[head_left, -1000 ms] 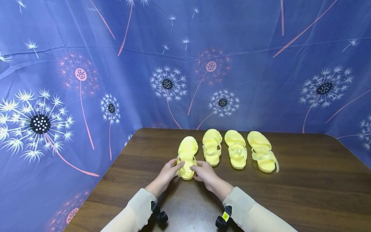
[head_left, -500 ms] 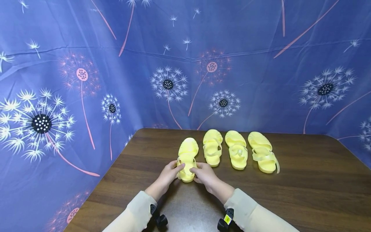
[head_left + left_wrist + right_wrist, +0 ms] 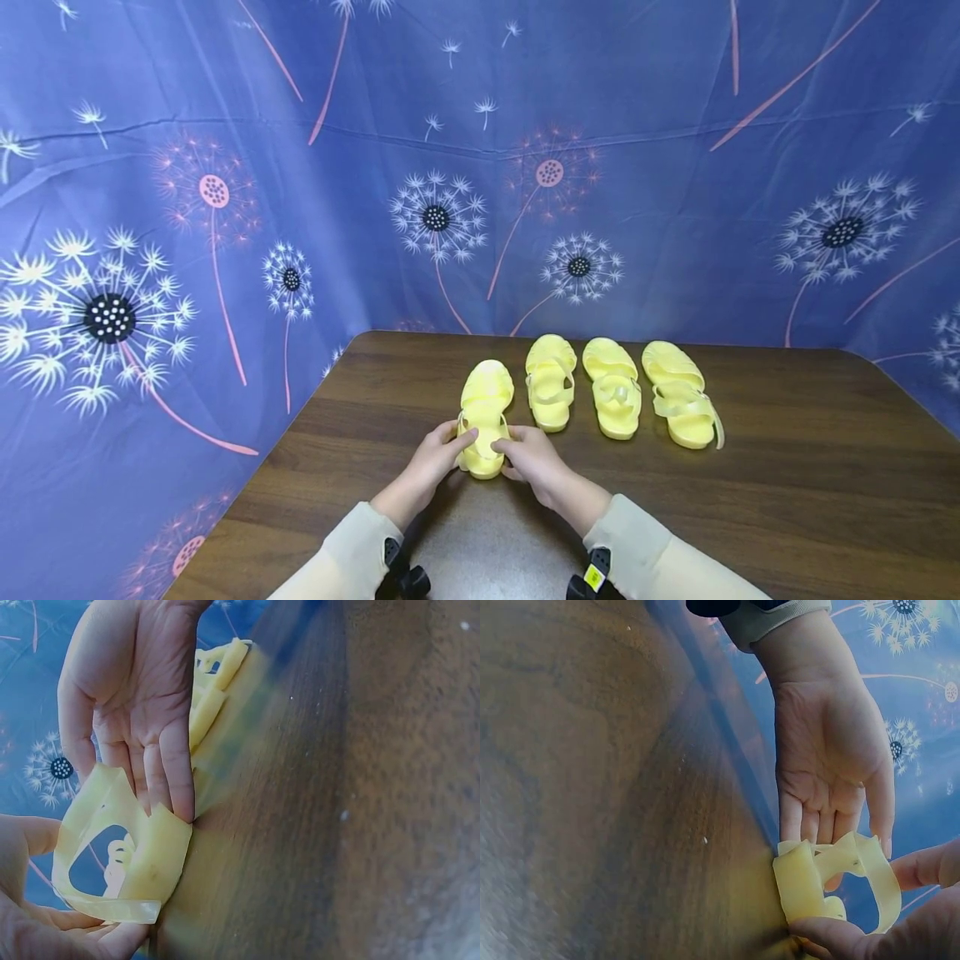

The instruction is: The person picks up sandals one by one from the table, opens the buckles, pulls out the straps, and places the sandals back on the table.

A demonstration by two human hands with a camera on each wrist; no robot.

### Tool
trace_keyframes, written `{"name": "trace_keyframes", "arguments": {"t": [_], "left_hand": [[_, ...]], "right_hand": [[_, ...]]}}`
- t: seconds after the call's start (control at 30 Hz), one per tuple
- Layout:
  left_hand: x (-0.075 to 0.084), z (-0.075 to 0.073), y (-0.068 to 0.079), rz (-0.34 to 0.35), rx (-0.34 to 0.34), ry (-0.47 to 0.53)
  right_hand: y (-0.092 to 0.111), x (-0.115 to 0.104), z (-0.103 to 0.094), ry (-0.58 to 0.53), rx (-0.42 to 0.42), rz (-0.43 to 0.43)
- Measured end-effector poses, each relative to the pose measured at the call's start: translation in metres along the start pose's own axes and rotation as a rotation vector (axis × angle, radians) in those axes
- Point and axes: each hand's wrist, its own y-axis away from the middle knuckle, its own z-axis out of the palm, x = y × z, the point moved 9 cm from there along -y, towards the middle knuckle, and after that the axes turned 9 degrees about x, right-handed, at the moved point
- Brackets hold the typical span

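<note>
A pale yellow sandal stands toe away from me on the table, left of the other sandals. My left hand holds its heel part from the left, thumb over the strap and fingers along the side. From the right, my right hand grips the same heel part, its thumb near the opposite strap. In the left wrist view the sandal's heel and looped strap show between both hands, low at the wooden surface. The right wrist view shows the heel between the fingers too.
Three matching yellow sandals, a near one, a middle one and a far right one, lie in a row to the right. The brown wooden table meets a blue dandelion-print cloth behind and at the left.
Both hands have drawn the held sandal slightly toward me, so its toe now lies a little nearer than before. The three other sandals have stayed in place.
</note>
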Motion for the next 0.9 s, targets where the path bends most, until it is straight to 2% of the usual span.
{"name": "trace_keyframes", "arguments": {"t": [0.23,0.53,0.7,0.9], "left_hand": [[0.0,0.001,0.002,0.012,-0.011,0.003],[-0.001,-0.003,0.002,-0.006,-0.027,0.001],[0.0,-0.004,0.002,0.001,-0.031,0.0],[0.003,-0.003,0.001,0.018,-0.031,-0.001]], "right_hand": [[0.004,0.001,0.001,-0.001,0.013,-0.017],[0.006,0.0,0.005,0.044,0.009,-0.051],[0.002,-0.002,0.003,0.059,0.001,-0.04],[-0.008,-0.006,-0.006,0.138,0.06,-0.02]]}}
